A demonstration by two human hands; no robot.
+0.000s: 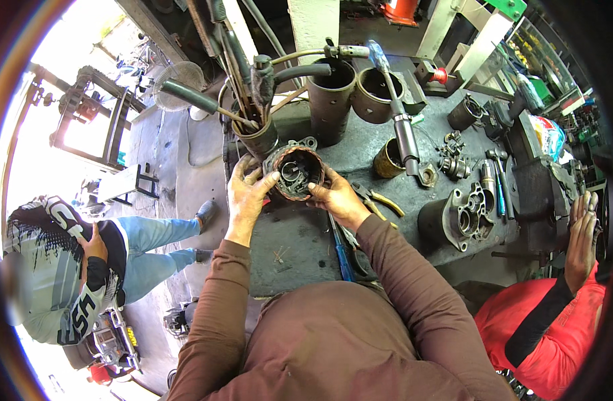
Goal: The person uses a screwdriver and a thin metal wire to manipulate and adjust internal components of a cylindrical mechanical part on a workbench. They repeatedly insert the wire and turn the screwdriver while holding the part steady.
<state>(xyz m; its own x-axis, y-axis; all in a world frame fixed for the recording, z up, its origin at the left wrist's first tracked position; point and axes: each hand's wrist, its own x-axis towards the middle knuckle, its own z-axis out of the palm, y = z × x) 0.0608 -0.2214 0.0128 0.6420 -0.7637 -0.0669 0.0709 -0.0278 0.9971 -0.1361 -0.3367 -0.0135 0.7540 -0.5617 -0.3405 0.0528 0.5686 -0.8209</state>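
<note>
Cylindrical housing (pixel 298 172), dark metal with a copper-coloured band around its mouth, is between your two hands in the head view, near the left edge of the surface (pixel 289 247) and just this side of the can of rods (pixel 256 142). Its mouth faces up toward you and shows a ring and dark parts inside. Whether its far end rests on the surface or hangs above it, you cannot tell from here.

Your left hand (pixel 248 197) grips the left side, thumb at the rim; your right hand (pixel 340 200) grips the right side, thumb at the lower right of the rim. Most of your fingers are hidden behind the wall.

Expect it to be fairly heavy and rigid, with a grimy wall that may be slippery. The band and inner parts look easiest to damage, so take hold of the outer wall from both sides; the metal lug (pixel 309 142) at the far rim looks sturdy too. Yellow-handled pliers (pixel 389 203) lie just right of your right hand, and a blue-handled tool (pixel 340 250) lies nearer your body.
</note>
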